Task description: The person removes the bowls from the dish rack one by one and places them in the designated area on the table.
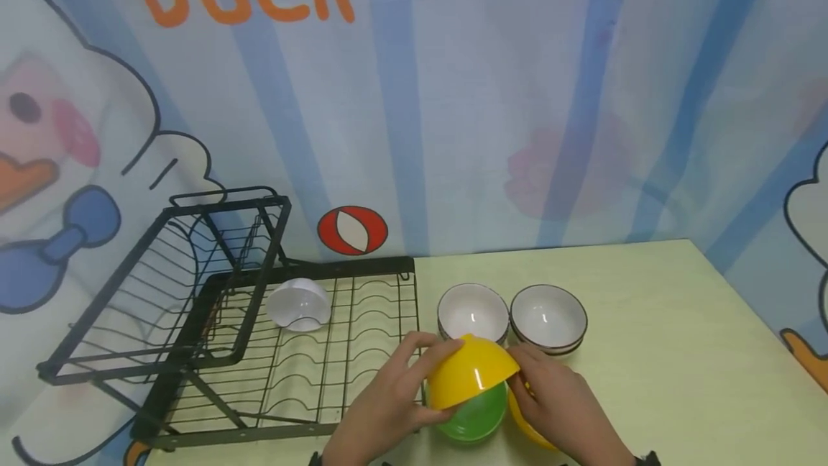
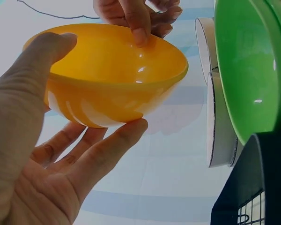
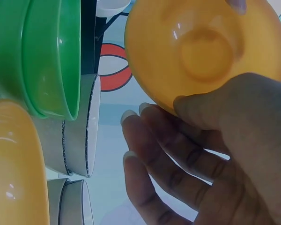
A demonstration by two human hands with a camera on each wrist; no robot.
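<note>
A yellow bowl (image 1: 471, 372) is held tilted on its side above the green bowls, between both hands. My left hand (image 1: 399, 398) grips it with the thumb inside the rim and the fingers under the outside, as the left wrist view shows. My right hand (image 1: 561, 400) pinches the opposite rim between thumb and fingers. Below the held bowl stands a stack of green bowls (image 1: 475, 419). Beside it, partly hidden by my right hand, sits another yellow bowl (image 1: 529, 423).
Two stacks of white bowls with dark rims, a left one (image 1: 472, 309) and a right one (image 1: 550, 316), stand behind the hands. To the left is a black wire dish rack (image 1: 323, 426) with a raised upper basket. One white bowl (image 1: 299, 305) leans in the rack.
</note>
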